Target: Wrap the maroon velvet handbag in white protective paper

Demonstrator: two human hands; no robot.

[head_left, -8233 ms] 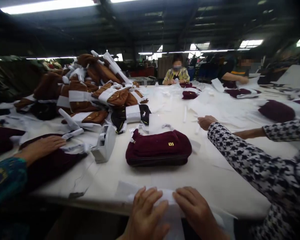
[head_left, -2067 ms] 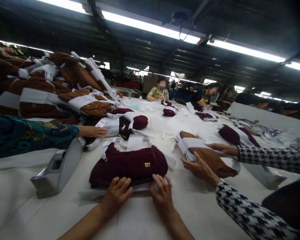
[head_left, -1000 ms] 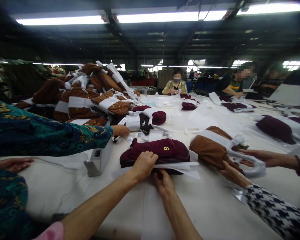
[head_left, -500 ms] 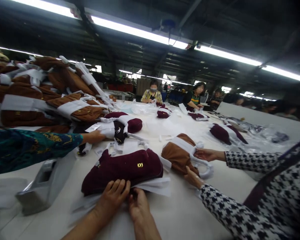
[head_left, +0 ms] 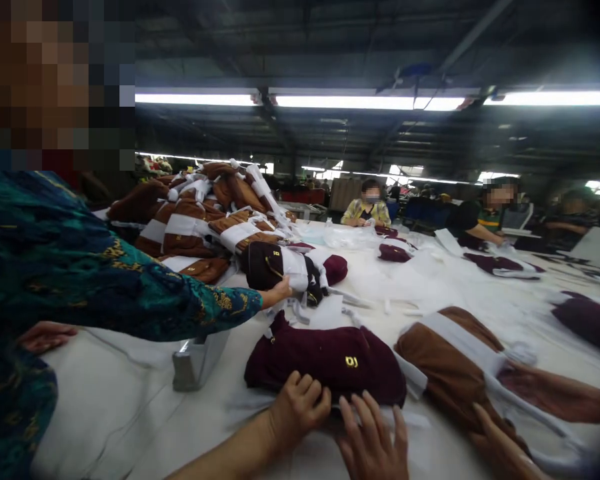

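A maroon handbag (head_left: 325,357) with a small gold emblem lies on the table in front of me, white paper (head_left: 420,421) showing from under its lower edge. My left hand (head_left: 300,408) is closed, its curled fingers gripping that edge near the middle. Just to the right, my right hand (head_left: 373,433) has its fingers stretched out and apart at the same edge, over the paper; nothing shows in its grasp. The bag's wrapped handles lie on its far side. Its underside is hidden.
At left, a co-worker's arm in a teal sleeve (head_left: 180,300) reaches to a dark bag (head_left: 265,267). At right, another person's hands hold a brown bag (head_left: 445,367). A grey tape dispenser (head_left: 195,360) stands nearby. Brown bags (head_left: 190,233) are piled at the back left.
My view has turned left, so things sit further right. My right hand's fingers have opened out from a pinch. The co-worker at left has drawn the dark bag into fuller view.
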